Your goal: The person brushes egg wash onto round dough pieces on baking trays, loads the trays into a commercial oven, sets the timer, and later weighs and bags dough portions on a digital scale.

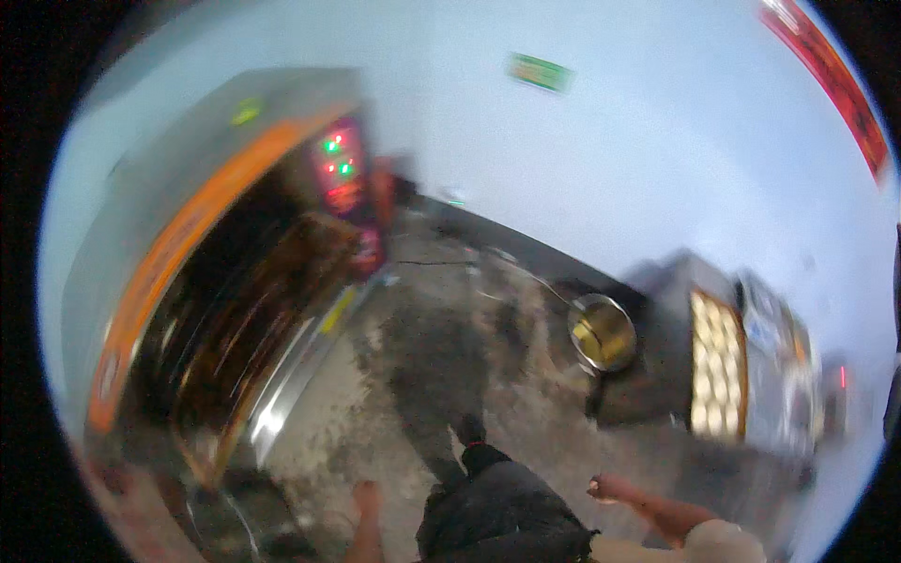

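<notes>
- Head view, blurred: shows bare left hand [365,495] low over stained grey floor [375,399], nearest orange-trimmed grey metal oven [192,225] at left.
- Shows bare right hand [610,488] beyond black clothing [497,511], nearest round shiny metal pot [617,330] with yellow contents [587,338], farther ahead.
- Cannot tell grip of either hand, apart or together.
- Right of pot: shows brown-edged tray [743,399] bearing rows of pale oval pieces [717,366].

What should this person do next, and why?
Perhaps step right toward the tray: it holds rows of pale pieces and lies well beyond the right hand. That hand and the left hand both look empty, so they seem free, though blur makes this unsure.
</notes>
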The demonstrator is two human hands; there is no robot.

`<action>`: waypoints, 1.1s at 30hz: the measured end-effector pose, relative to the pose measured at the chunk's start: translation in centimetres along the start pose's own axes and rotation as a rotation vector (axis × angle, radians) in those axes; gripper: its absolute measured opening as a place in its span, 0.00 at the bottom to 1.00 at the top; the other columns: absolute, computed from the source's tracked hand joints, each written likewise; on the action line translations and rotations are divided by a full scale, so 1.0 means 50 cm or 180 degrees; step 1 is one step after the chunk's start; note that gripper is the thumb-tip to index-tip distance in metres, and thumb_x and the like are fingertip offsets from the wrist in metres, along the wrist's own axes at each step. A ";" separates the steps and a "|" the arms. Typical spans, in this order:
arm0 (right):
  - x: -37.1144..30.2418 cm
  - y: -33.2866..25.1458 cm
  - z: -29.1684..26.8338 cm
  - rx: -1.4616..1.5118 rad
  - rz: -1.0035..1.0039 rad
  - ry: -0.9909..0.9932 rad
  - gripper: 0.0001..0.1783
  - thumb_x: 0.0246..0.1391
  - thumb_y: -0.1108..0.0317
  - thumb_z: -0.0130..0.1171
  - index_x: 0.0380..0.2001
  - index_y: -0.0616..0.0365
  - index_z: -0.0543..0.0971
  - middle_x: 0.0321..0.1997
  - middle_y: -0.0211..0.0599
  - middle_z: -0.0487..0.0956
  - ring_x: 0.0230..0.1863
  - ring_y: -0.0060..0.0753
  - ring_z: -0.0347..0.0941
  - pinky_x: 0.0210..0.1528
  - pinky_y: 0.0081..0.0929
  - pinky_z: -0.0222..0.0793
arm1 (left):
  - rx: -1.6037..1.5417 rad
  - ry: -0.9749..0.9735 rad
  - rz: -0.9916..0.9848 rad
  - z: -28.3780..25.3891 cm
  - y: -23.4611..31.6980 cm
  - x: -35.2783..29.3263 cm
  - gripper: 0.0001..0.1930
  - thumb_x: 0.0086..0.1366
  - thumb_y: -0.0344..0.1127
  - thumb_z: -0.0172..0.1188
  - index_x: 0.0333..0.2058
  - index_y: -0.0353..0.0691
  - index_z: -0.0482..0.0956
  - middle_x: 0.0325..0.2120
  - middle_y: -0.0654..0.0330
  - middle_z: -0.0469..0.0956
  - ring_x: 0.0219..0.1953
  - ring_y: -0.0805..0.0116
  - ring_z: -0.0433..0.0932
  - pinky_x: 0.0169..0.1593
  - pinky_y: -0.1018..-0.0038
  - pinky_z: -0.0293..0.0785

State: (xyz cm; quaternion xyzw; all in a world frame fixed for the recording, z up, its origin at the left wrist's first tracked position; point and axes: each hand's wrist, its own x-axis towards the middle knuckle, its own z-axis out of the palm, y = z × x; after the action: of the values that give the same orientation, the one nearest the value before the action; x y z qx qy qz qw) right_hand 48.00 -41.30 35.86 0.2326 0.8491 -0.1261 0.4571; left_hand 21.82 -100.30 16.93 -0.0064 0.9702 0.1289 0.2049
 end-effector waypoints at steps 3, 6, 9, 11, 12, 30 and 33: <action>-0.109 0.097 0.252 0.1593 0.0620 -0.0288 0.30 0.61 0.40 0.57 0.56 0.48 0.83 0.51 0.46 0.85 0.53 0.53 0.80 0.55 0.50 0.75 | -0.0862 -0.0318 -0.0091 -0.060 0.303 0.114 0.16 0.68 0.46 0.59 0.40 0.38 0.83 0.39 0.48 0.85 0.45 0.45 0.82 0.50 0.53 0.78; -0.196 0.173 0.427 0.2134 0.0971 -0.0301 0.30 0.62 0.40 0.56 0.54 0.51 0.83 0.48 0.49 0.86 0.52 0.54 0.81 0.55 0.49 0.75 | -0.1080 -0.0226 0.1581 -0.066 0.691 0.124 0.15 0.66 0.45 0.61 0.41 0.38 0.82 0.40 0.48 0.84 0.46 0.46 0.82 0.50 0.55 0.77; -0.264 0.235 0.509 0.2761 0.1378 -0.0181 0.29 0.63 0.40 0.54 0.49 0.55 0.85 0.45 0.52 0.85 0.51 0.53 0.81 0.54 0.47 0.75 | -0.0839 -0.0693 0.2580 -0.045 1.109 0.107 0.16 0.67 0.45 0.62 0.43 0.39 0.81 0.40 0.49 0.83 0.43 0.47 0.82 0.47 0.56 0.76; -0.260 0.283 0.496 0.2941 0.1833 0.0443 0.29 0.65 0.41 0.53 0.45 0.57 0.86 0.41 0.52 0.86 0.48 0.53 0.83 0.52 0.46 0.76 | -0.0599 -0.0519 0.3021 -0.005 1.410 0.087 0.14 0.66 0.43 0.63 0.40 0.39 0.81 0.36 0.51 0.81 0.41 0.48 0.81 0.45 0.57 0.76; -0.253 0.319 0.479 0.3306 0.1983 0.0794 0.29 0.65 0.41 0.51 0.43 0.57 0.86 0.39 0.51 0.86 0.46 0.53 0.83 0.51 0.45 0.76 | -0.0553 -0.0448 0.3314 0.013 1.550 0.070 0.13 0.65 0.43 0.64 0.41 0.40 0.81 0.35 0.51 0.80 0.40 0.48 0.81 0.45 0.57 0.76; 0.087 0.863 0.036 0.5832 0.3286 0.3337 0.27 0.74 0.55 0.49 0.28 0.70 0.73 0.24 0.42 0.73 0.27 0.33 0.65 0.32 0.41 0.65 | -0.0070 0.0295 0.4130 0.420 2.630 -0.026 0.14 0.63 0.44 0.65 0.39 0.41 0.88 0.41 0.46 0.83 0.47 0.45 0.80 0.53 0.54 0.75; 0.102 0.866 0.041 0.6117 0.3173 0.4024 0.23 0.74 0.59 0.49 0.29 0.69 0.72 0.25 0.36 0.73 0.28 0.30 0.63 0.32 0.37 0.65 | -0.0294 0.0344 0.4079 0.425 2.621 -0.012 0.13 0.62 0.43 0.65 0.38 0.40 0.88 0.40 0.48 0.83 0.47 0.46 0.80 0.52 0.53 0.75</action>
State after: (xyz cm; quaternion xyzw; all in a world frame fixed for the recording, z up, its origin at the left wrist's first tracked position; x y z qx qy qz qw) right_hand 69.15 -3.53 30.38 0.7867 0.3042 -0.3737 -0.3860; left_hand 22.23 31.72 30.86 0.5591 0.7841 0.2668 0.0376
